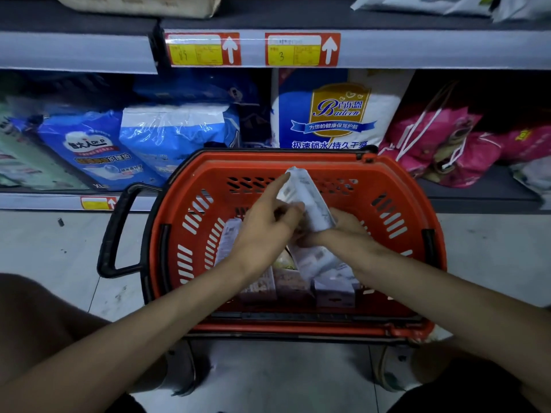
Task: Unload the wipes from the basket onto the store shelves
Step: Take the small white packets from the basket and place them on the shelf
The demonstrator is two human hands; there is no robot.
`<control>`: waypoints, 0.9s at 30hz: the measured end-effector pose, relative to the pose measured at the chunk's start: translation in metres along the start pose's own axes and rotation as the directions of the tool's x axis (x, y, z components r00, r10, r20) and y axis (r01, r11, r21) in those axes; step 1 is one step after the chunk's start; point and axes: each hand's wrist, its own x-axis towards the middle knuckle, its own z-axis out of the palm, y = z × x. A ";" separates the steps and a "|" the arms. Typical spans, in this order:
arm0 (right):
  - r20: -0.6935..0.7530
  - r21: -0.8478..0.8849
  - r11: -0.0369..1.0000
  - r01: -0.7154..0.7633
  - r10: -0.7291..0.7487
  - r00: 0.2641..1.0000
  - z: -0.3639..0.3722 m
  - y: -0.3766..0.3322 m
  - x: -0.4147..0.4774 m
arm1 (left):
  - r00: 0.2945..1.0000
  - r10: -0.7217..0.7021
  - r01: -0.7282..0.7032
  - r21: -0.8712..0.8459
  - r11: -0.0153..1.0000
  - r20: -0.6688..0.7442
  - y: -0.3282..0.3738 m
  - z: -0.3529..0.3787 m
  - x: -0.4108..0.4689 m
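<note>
White, crinkled wipes pack point(307, 198) tilts upward, both hands point(268, 231) clamped on it.

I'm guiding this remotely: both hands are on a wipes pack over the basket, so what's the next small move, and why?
Probably lift the wipes pack clear of the red basket toward the shelf. The left hand and right hand already hold it tilted above the rim, and more packs wait below.
</note>
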 end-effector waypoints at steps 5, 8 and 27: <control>-0.033 0.163 0.986 -0.033 0.039 0.999 -0.015 -0.007 0.002 | 0.997 -0.012 0.003 -0.108 0.994 -0.082 0.010 -0.019 0.004; 0.050 0.310 0.942 -0.127 0.118 0.992 -0.028 -0.005 0.004 | 0.990 -0.078 0.057 -0.174 0.983 -0.119 0.011 -0.027 0.003; -0.027 0.177 0.887 0.428 -0.430 0.902 0.010 -0.022 -0.035 | 0.980 -0.172 0.195 -0.336 0.921 0.099 0.023 -0.010 -0.008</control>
